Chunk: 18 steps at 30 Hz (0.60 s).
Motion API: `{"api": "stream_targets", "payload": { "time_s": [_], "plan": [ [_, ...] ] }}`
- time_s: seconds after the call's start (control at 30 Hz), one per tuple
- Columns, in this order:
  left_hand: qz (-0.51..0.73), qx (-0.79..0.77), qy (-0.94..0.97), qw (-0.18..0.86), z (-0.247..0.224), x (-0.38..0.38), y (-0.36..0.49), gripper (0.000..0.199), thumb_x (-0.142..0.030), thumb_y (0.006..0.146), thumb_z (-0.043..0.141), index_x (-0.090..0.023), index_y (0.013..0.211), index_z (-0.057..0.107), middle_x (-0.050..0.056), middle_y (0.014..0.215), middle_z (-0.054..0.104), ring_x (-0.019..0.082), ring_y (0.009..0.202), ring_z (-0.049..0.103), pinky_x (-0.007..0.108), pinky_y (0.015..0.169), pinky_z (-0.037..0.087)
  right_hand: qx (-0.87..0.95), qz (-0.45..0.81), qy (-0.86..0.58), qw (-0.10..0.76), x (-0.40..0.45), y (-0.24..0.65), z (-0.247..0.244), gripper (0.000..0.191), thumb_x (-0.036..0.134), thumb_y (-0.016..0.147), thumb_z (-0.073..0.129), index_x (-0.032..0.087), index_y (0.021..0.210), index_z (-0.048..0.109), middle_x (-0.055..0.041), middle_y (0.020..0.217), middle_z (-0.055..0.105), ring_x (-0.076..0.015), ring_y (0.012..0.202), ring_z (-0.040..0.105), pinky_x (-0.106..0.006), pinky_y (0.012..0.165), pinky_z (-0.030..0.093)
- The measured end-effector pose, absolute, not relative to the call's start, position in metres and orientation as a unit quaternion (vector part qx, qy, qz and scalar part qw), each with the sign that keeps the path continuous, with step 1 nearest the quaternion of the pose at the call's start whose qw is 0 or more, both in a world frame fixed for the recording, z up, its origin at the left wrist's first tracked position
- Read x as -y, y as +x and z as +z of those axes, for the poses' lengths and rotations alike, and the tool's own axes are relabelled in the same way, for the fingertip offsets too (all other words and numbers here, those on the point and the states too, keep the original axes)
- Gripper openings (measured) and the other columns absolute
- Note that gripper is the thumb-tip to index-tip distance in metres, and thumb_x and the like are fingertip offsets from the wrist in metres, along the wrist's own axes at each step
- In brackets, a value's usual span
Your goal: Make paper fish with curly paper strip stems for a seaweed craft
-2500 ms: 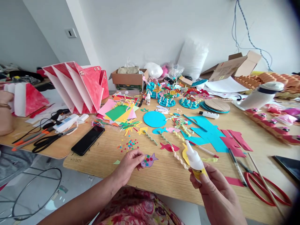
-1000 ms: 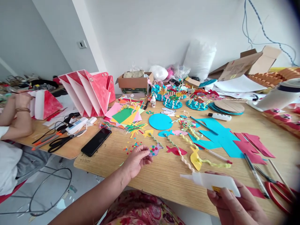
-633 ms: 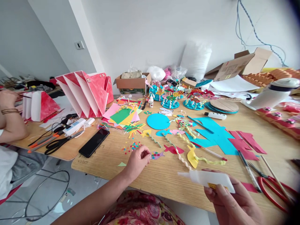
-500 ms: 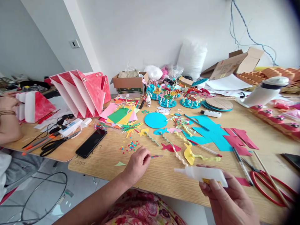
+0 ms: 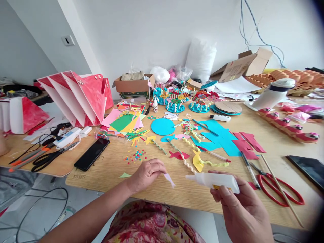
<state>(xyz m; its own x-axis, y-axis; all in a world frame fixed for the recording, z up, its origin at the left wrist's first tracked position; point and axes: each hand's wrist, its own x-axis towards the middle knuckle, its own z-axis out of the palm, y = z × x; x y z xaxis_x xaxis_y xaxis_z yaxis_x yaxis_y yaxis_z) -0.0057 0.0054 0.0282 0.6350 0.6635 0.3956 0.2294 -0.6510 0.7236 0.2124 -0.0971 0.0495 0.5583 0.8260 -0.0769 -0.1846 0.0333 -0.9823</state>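
Pinched in my left hand (image 5: 148,173), above the table's front edge, is a small pale purple paper piece (image 5: 170,180). My right hand (image 5: 240,204) is wrapped round a translucent squeeze bottle (image 5: 219,181), whose narrow nozzle points left toward that piece without touching it. Beyond the bottle lies a yellow paper fish (image 5: 197,160) with a wavy strip. A red paper fish (image 5: 179,155), a blue paper fish (image 5: 168,138) and a blue disc (image 5: 162,126) lie farther back. Small coloured dots (image 5: 138,156) are scattered left of centre.
A black phone (image 5: 92,154) and black scissors (image 5: 50,158) lie at left. Red-handled scissors (image 5: 280,190), a pen (image 5: 250,170) and a wooden stick (image 5: 282,190) are at right. Decorated blue bases (image 5: 175,106) stand at the back, beside cardboard discs (image 5: 226,108).
My left hand has turned, and the pale purple piece now shows in its fingers. The bottle remains in my right hand. The view has shifted, and the other person's arm is mostly out of sight.
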Motion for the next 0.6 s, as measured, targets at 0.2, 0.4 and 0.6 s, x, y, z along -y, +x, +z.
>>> {"api": "stream_targets", "payload": {
  "time_s": [0.2,0.4,0.6],
  "plan": [
    [0.221,-0.171,0.904,0.324,0.019,-0.020,-0.002,0.022,-0.008,0.085,0.045,-0.016,0.074,0.063,0.010,0.093,0.065,0.016,0.090,0.060,0.027,0.083,0.045,0.292,0.385,-0.589,0.648,0.098,0.208,0.057,0.034,0.040,0.062,0.072,0.020,0.087,0.062,-0.0026,0.073,0.061,-0.0124,0.058,0.052,-0.023,0.050,0.042],
    [0.201,-0.239,0.931,0.188,0.020,-0.026,-0.012,0.030,-0.004,0.084,0.042,-0.020,0.077,0.066,0.006,0.105,0.064,0.019,0.106,0.052,0.035,0.091,0.040,0.323,0.385,-0.591,0.631,0.091,0.193,0.058,0.030,0.040,0.064,0.069,0.021,0.085,0.062,-0.0053,0.085,0.065,-0.0137,0.062,0.054,-0.025,0.054,0.045],
    [0.174,-0.251,0.943,0.129,0.016,0.024,-0.019,0.020,-0.015,0.089,0.042,-0.019,0.099,0.059,0.004,0.094,0.063,0.016,0.091,0.054,0.034,0.092,0.037,0.459,0.334,-0.618,0.545,0.081,0.183,0.044,0.031,0.043,0.068,0.064,0.022,0.090,0.062,-0.0026,0.081,0.064,-0.0134,0.060,0.051,-0.025,0.055,0.042]
  ]
}}
